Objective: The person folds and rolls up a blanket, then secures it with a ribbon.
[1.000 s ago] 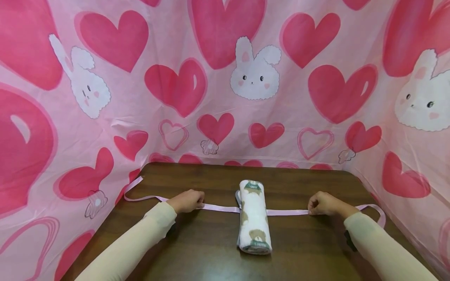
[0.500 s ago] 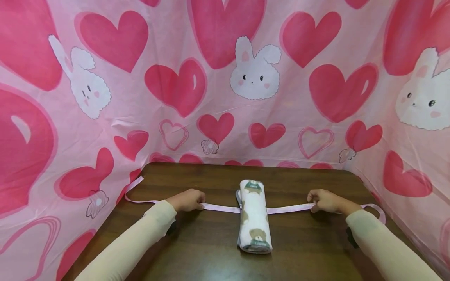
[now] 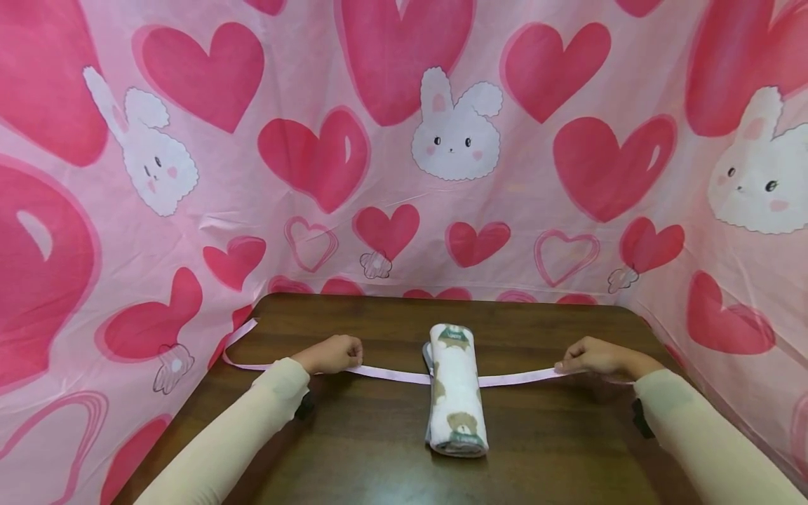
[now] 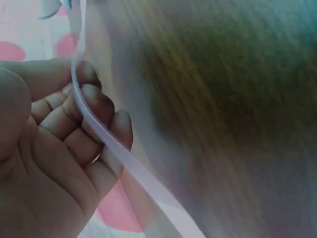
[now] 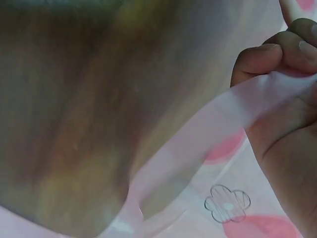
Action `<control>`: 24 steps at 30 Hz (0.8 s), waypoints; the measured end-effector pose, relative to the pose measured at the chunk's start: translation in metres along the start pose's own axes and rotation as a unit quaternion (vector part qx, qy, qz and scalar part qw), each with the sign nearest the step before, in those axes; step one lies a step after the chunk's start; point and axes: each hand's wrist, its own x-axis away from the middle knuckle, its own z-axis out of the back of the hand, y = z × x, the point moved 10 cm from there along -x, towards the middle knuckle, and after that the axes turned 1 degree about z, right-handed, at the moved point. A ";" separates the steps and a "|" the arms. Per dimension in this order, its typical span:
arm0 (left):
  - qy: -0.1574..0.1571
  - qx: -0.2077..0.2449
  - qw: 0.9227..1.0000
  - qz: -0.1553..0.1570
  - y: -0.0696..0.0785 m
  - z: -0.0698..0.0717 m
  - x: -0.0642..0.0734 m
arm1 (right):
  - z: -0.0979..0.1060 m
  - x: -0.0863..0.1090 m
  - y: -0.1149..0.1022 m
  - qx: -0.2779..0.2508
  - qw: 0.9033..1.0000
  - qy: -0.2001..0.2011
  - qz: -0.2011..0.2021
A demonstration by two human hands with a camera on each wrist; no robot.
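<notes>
A rolled white towel (image 3: 456,393) with bear prints lies lengthwise on the brown table. Beneath it runs a pale pink ribbon (image 3: 394,375), coming out on both sides. My left hand (image 3: 331,354) pinches the ribbon to the left of the roll; in the left wrist view the ribbon (image 4: 119,148) passes over the curled fingers (image 4: 91,111). To the right of the roll, my right hand (image 3: 596,356) pinches the other length. In the right wrist view the ribbon (image 5: 183,136) trails down from under the curled fingers (image 5: 260,59).
The ribbon's left tail curls near the table's left edge. The wooden table (image 3: 372,322) has rounded back corners. A pink cloth (image 3: 391,175) with hearts and rabbits hangs at the back and both sides.
Both hands have shifted slightly: the left a little left and up, the right with its fingers resettled on the ribbon. The ribbon's right loop has dropped from sight behind the arm. The towel stays put.
</notes>
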 end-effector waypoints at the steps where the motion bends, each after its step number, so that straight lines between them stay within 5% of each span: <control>1: 0.001 0.008 1.000 -0.003 -0.001 0.001 0.000 | 0.004 0.001 -0.002 0.019 1.000 0.002 0.000; 7: -0.023 0.060 0.998 0.006 -0.008 -0.001 -0.002 | 0.025 0.011 -0.016 0.103 0.994 -0.001 0.023; 16: -0.047 0.100 0.993 0.042 -0.020 0.002 0.005 | 0.051 0.021 -0.023 0.100 0.995 0.016 0.008; 24: -0.084 0.106 0.989 0.051 -0.024 0.000 0.010 | 0.065 0.027 -0.041 0.050 0.998 -0.029 -0.018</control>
